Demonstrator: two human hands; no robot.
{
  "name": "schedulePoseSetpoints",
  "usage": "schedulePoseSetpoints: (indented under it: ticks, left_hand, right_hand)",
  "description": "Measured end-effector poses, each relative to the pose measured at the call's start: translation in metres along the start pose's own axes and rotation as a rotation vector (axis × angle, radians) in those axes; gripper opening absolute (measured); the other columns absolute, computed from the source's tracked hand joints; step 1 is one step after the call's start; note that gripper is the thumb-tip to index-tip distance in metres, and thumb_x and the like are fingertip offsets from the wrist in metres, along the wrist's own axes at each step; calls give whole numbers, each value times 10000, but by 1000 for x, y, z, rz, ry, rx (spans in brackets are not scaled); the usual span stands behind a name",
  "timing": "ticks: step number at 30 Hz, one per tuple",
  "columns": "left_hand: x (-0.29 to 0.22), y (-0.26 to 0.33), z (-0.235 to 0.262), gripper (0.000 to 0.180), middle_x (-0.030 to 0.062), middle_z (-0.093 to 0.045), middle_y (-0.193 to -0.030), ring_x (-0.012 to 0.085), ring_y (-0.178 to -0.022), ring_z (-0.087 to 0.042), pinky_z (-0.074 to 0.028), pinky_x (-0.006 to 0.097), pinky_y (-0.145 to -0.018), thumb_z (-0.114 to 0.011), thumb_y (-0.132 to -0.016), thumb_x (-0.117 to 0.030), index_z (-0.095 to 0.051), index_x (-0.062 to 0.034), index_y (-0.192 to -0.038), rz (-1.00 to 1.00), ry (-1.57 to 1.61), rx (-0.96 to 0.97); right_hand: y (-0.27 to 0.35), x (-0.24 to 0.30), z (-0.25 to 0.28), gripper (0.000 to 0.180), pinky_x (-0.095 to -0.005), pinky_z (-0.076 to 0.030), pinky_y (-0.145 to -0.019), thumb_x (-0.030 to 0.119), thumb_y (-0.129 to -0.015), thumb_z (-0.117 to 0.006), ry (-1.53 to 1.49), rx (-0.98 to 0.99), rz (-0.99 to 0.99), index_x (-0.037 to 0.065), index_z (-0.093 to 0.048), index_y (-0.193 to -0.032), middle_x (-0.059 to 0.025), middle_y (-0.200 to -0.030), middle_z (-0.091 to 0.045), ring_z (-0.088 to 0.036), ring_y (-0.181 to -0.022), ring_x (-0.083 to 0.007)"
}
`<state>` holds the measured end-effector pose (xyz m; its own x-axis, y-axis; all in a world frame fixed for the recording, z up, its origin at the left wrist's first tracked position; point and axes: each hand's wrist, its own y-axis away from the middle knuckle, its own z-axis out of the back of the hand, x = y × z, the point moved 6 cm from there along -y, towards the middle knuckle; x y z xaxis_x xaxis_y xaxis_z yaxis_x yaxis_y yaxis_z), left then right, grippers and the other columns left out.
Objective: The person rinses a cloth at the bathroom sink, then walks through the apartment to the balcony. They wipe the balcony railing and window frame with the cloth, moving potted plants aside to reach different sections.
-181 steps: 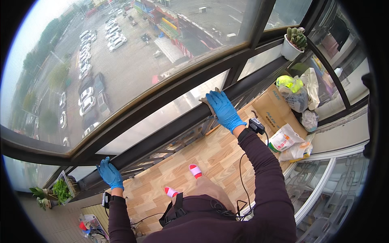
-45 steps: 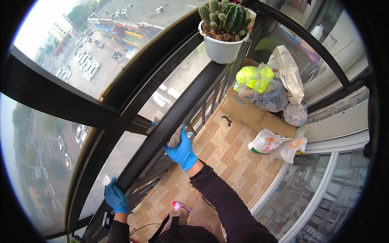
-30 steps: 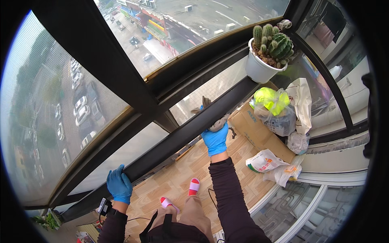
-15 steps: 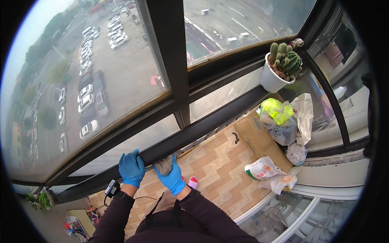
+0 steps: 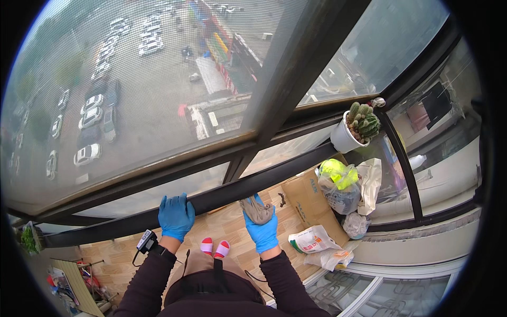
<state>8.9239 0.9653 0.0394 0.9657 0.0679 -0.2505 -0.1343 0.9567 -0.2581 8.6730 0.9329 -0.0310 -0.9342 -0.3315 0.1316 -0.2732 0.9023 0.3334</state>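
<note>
Your left hand (image 5: 176, 215), in a blue glove, lies flat on the dark rail (image 5: 222, 194) with the fingers curled over its top edge; it grips the rail itself and carries nothing, which looks like a brace while you lean toward the window (image 5: 148, 90). A small clip-on device (image 5: 145, 241) with a cable sits at that wrist.

Between your arms, far below, your pink-toed slippers (image 5: 214, 246) stand on the wood-patterned floor (image 5: 232, 232).

Your right hand (image 5: 262, 228), also gloved, is closed around a grey rag (image 5: 257, 209), bunched in the fingers and pressed against the rail's lower side, so the cloth sits between glove and metal.

Further right, a cardboard box (image 5: 303, 198) leans at the rail's foot, with a clear bag of yellow-green stuff (image 5: 338, 182) and a white bag (image 5: 369, 182) on top, out of your way. A printed bag (image 5: 312, 240) lies on the floor near it. A cactus in a white pot (image 5: 355, 129) perches up at the frame corner, well apart from both hands.
</note>
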Motion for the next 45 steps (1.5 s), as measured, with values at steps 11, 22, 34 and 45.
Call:
schedulePoseSetpoints:
  ticks: [11,22,34,45]
  left_hand:
    - [-1,-1,2,299,122,-608,-893,298,-901,-585,-374,459,-1010,-506,-874,-252,-597,-67,-1092,7,38,-16]
    - [0,-3,-1,304,135,-627,-895,311,-888,-595,-369,467,-1025,-515,-875,-245,-600,-61,-1102,22,57,18]
    - [27,-2,-22,310,143,-653,-1049,311,-1002,-601,-281,499,-1088,-462,-937,-236,-622,-47,-1123,69,-8,115]
    - [-188,-92,-64,437,187,-591,-1197,345,-1152,-535,-179,537,-1120,-479,-916,-256,-515,-1,-1269,15,177,76]
  right_hand:
    - [107,21,-123,705,-501,-292,-1101,550,-960,-329,260,165,95,64,-271,-1468,-164,-1464,-362,-391,-1320,-336]
    - [83,38,9,691,-411,-367,-1066,514,-989,-290,398,-116,14,-31,-314,-1413,-177,-1437,-391,-486,-1217,-387]
    - [-83,169,64,627,-499,-384,-1030,516,-977,-291,-204,138,182,8,-462,-1303,-179,-1291,-528,-505,-1156,-396]
    - [-169,227,47,350,-512,-393,-977,376,-988,-340,-560,389,-112,144,-601,-997,-46,-1022,-639,-554,-1019,-300]
